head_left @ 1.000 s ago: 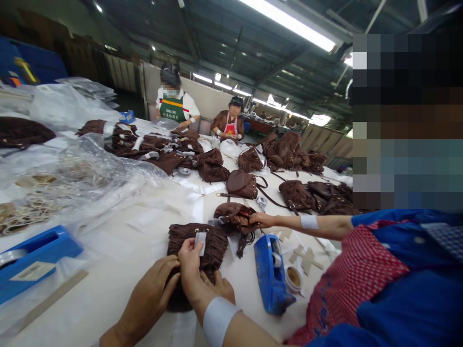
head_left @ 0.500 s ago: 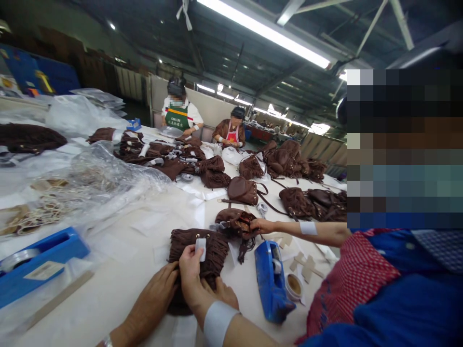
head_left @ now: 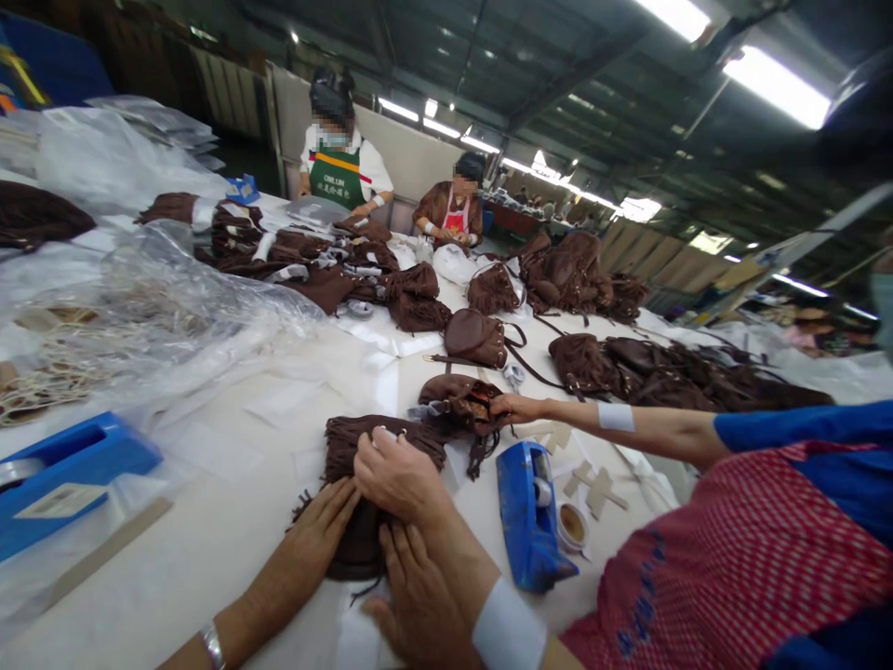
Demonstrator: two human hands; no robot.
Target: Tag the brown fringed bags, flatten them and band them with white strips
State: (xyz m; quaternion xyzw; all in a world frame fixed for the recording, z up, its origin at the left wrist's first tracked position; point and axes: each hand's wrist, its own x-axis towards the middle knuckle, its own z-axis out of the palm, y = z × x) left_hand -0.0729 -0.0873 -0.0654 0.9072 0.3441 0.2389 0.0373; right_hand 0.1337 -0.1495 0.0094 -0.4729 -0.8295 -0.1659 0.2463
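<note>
Resting on the work, head view: your left hand (head_left: pixel 313 535) lies with fingers straight and together along the left side of the fringed brown bag (head_left: pixel 354 549), itself flat on the white table (head_left: pixel 223 535). Your right hand (head_left: pixel 422 596) is at its right edge, fingers extended, gripping nothing visible. A co-worker's hand (head_left: pixel 401 475) covers the upper part (3 hands, 1 bag: crowded). Likely trouble: that forearm (head_left: pixel 464 549) crosses close by your right hand; a bump could skew the bag. Loose fringe (head_left: pixel 301 505) by your left fingers could get tugged.
</note>
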